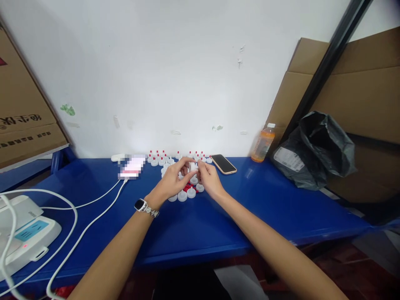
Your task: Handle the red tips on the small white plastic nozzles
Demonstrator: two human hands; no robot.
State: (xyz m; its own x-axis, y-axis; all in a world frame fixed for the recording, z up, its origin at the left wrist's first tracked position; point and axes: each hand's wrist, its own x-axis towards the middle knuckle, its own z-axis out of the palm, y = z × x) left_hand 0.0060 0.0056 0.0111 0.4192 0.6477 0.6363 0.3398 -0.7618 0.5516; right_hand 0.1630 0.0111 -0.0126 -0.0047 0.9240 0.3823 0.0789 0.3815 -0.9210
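Blue tabletop (pixel 265 208), bottle (pixel 264 143) of orange liquid (pixel 258 156), white cap (pixel 192 167) between left fingers (pixel 183 161)

I see my left forearm (pixel 117 246) and right forearm (pixel 268 241) slanting inward from below, the left hand (pixel 171 178) arched with thumb and fingers curled to grip, the right hand (pixel 211 178) folded in a pinch close beside it.

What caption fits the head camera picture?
Left hand and right hand meet at a white cap above a blue table.
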